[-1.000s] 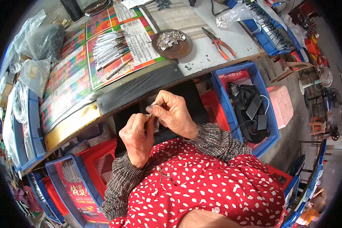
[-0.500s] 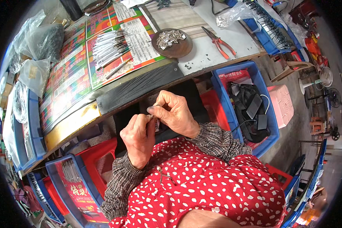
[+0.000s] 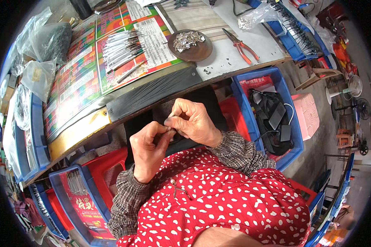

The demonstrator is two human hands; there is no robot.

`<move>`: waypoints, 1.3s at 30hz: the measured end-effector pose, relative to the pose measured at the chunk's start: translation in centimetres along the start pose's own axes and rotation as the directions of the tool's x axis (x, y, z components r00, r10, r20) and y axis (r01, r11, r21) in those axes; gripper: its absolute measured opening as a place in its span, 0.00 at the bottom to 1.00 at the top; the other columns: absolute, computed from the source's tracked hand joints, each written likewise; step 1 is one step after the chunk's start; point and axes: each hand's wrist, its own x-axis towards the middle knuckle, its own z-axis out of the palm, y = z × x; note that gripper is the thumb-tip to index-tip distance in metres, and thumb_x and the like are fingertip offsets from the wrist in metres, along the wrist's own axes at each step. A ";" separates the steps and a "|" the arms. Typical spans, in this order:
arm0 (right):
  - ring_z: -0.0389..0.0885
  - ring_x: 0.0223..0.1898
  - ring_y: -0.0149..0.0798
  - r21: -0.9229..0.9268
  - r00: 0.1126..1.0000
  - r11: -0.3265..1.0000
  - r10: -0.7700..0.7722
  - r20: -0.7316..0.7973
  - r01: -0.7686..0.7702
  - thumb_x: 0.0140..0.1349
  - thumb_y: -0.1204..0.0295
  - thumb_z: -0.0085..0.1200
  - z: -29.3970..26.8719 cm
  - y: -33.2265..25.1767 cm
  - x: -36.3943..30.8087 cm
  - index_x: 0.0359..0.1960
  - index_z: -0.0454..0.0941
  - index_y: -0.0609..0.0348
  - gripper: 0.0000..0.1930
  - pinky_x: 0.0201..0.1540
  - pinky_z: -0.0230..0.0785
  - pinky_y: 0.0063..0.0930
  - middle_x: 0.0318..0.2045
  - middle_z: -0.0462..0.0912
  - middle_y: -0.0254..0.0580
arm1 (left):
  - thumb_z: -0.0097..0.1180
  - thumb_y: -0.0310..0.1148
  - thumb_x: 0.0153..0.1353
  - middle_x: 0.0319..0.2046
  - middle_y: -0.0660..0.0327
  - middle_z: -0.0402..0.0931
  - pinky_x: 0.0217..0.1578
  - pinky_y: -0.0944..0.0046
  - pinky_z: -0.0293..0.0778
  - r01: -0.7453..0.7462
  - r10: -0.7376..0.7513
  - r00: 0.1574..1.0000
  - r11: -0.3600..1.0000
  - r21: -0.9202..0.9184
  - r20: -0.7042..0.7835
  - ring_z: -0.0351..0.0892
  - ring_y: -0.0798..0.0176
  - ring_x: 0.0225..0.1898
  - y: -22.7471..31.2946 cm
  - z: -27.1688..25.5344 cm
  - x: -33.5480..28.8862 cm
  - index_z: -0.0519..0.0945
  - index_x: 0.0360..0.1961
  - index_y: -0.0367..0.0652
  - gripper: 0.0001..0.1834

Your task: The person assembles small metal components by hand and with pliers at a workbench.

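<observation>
Over my lap, just in front of the table edge, my left hand [image 3: 148,146] and my right hand [image 3: 195,123] meet with thumbs and fingers pinched together. Whatever lies between the fingertips is too small and too covered to name. Beyond them on the table stands a round brown dish [image 3: 202,52] with a heap of small silvery metal pieces [image 3: 188,41]. Left of the dish, a bundle of thin white sticks [image 3: 119,49] with dark far ends lies on a colourful printed sheet [image 3: 78,78]. A slim grey rod [image 3: 130,73] rests nearer to me.
Red-handled pliers [image 3: 242,46] lie right of the dish. A blue crate [image 3: 294,154] with black straps and devices stands right of my arm; another blue crate [image 3: 62,201] holds thin metal pieces at lower left. Plastic bags [image 3: 41,76] crowd the table's left end. A black strip [image 3: 152,92] lines the table edge.
My left hand has turned a little, its fingertips shifting slightly right. My right hand has moved slightly right. Both stay pinched together, and the whole view has shifted a little.
</observation>
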 end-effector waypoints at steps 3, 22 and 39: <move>0.63 0.17 0.16 -0.043 0.994 0.998 -0.054 -0.090 0.050 0.60 0.71 0.57 0.5 0.8 0.5 0.27 0.68 0.59 0.10 0.16 0.54 0.13 0.19 0.72 0.27 | 0.62 0.19 0.48 0.19 0.58 0.74 0.21 0.70 0.69 -0.148 0.178 0.979 0.953 0.263 -0.095 0.74 0.68 0.19 0.2 0.7 0.2 0.73 0.24 0.35 0.08; 0.67 0.18 0.16 -0.148 0.993 0.989 -0.001 -0.118 -0.017 0.61 0.74 0.54 -1.0 -0.3 0.1 0.33 0.75 0.62 0.04 0.17 0.59 0.13 0.22 0.75 0.27 | 0.63 0.22 0.51 0.18 0.66 0.73 0.23 0.74 0.64 0.116 -0.116 0.993 0.993 -0.005 -0.031 0.66 0.78 0.21 -0.3 0.2 -0.4 0.78 0.26 0.35 0.05; 0.68 0.24 0.17 -0.199 0.980 0.975 -0.133 -0.146 0.102 0.62 0.76 0.52 -0.2 -0.5 -0.7 0.32 0.73 0.64 0.04 0.24 0.63 0.13 0.23 0.73 0.28 | 0.63 0.22 0.51 0.18 0.67 0.73 0.23 0.74 0.64 0.096 -0.096 0.995 0.995 -0.012 0.000 0.66 0.78 0.21 -0.3 0.0 -0.7 0.78 0.26 0.35 0.05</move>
